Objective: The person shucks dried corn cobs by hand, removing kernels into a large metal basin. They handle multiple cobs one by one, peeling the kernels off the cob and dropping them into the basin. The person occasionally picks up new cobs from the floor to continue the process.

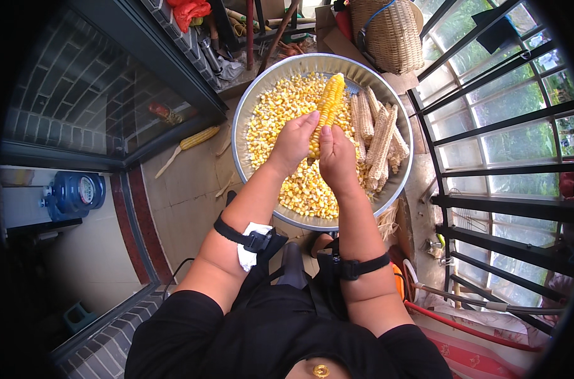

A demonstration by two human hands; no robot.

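Note:
An ear of yellow corn (pixel 331 98) is held upright in the picture between both hands, over a wide round metal basin (pixel 238 106). My left hand (pixel 294 142) grips its lower part from the left, thumb along the kernels. From the right, my right hand (pixel 337 154) closes on the same lower part, thumb pressed on the kernels. Loose corn kernels (pixel 277 109) cover much of the basin's bottom. Several bare corn cobs (pixel 379 137) lie piled at the basin's right side. The lower end of the ear is partly hidden by my fingers.
Another ear of corn (pixel 199 138) lies on the tiled floor (pixel 173 180) left of the basin. A woven basket (pixel 386 38) and cardboard (pixel 337 40) stand beyond it. A barred window (pixel 510 113) is on the right, a glass door (pixel 97 85) on the left.

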